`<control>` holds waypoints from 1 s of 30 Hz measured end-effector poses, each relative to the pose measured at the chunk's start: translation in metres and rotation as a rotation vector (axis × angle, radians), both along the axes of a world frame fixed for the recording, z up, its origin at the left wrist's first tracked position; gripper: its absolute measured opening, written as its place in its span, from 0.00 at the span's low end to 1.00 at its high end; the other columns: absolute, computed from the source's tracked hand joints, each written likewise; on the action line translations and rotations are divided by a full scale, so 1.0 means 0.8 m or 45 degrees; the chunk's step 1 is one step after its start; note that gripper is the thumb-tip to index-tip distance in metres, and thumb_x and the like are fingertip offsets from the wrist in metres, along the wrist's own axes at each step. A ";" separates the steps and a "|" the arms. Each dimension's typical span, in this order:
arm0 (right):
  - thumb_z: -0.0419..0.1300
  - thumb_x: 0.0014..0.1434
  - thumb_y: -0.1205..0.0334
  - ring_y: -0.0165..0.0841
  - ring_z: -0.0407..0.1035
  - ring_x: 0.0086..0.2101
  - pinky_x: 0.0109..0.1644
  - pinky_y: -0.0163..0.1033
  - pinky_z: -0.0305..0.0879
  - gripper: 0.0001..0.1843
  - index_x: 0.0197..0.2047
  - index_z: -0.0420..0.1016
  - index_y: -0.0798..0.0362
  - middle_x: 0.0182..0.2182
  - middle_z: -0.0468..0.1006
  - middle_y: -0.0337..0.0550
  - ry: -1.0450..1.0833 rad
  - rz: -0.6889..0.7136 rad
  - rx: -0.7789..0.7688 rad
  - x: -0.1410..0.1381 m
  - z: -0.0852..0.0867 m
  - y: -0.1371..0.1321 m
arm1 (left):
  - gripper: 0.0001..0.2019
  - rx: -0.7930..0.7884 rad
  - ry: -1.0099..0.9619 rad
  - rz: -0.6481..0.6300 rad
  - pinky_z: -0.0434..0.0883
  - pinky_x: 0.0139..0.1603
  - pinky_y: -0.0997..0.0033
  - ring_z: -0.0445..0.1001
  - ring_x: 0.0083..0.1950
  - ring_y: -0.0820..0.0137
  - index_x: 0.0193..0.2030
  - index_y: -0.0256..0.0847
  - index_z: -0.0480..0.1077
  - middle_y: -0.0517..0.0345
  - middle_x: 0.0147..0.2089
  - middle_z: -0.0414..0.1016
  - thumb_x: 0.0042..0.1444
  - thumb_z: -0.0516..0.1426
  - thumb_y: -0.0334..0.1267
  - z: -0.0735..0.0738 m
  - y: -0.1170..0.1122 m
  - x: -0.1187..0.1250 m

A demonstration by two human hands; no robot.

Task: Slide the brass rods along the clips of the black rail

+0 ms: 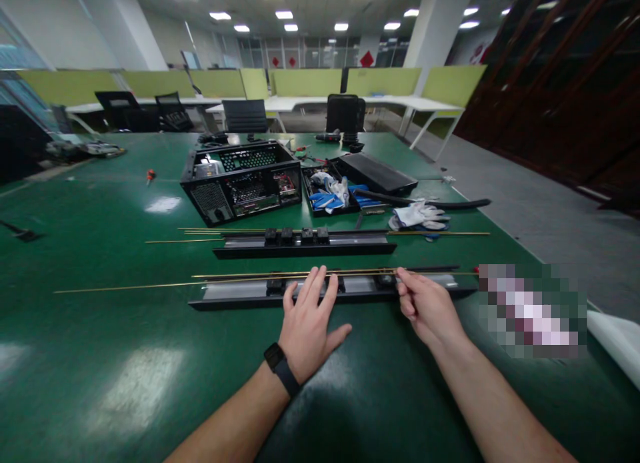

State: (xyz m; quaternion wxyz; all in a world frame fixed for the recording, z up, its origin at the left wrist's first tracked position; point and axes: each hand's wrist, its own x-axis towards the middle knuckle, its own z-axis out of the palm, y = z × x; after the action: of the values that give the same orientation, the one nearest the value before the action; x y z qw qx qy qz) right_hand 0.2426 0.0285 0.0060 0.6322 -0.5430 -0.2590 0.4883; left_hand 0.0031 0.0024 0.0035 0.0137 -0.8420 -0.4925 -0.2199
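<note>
Green tabletop (125,343): carries all items listed; locations are taken from the near rail (363,286), which lies lengthwise in front of the person. Black computer case (240,189): open-sided, on the far side of the near rail, toward its left half. Near rail: long, black-edged, with a pale channel, both hands on it. Far rail (305,251): similar, shorter, just beyond the near rail and roughly parallel. Black flat box (377,174): well beyond the near rail, toward its right half. Black tray (340,212): beyond the near rail, behind its middle, containing blue-and-white gloves (330,191).

Left hand (311,313): released, fingers extended, laid palm down across the near rail's middle, fingertips over the brass rods (230,275). Right hand (430,309): thumb and forefinger pinched on the brass rods above the near rail's right half; the number held cannot be determined. Loose glove (419,216): beyond the near rail's right end. Black blocks (385,280): seated along the near rail, partly hidden by the hands. Brass rods: thin, running along the near rail; one projects well past its left end.
</note>
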 end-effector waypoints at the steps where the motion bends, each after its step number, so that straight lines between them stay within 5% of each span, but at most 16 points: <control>1: 0.74 0.47 0.53 0.20 0.54 0.10 0.09 0.27 0.44 0.20 0.24 0.71 0.56 0.18 0.69 0.36 0.008 -0.009 0.001 0.000 0.000 0.000 | 0.39 -0.001 0.000 0.004 0.50 0.70 0.44 0.49 0.75 0.54 0.72 0.42 0.54 0.45 0.76 0.48 0.58 0.61 0.50 0.000 0.000 0.000; 30: 0.75 0.47 0.52 0.20 0.55 0.10 0.08 0.26 0.44 0.19 0.30 0.74 0.56 0.19 0.70 0.35 0.029 -0.036 -0.005 -0.002 0.004 -0.001 | 0.38 -0.012 -0.005 0.007 0.49 0.70 0.43 0.49 0.75 0.54 0.72 0.43 0.53 0.44 0.76 0.48 0.58 0.61 0.49 0.002 0.000 0.000</control>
State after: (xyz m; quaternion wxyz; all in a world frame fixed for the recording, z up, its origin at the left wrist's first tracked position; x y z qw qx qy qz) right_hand 0.2412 0.0277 0.0091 0.6409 -0.5422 -0.2431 0.4860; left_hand 0.0029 0.0023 0.0051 0.0094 -0.8401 -0.4960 -0.2193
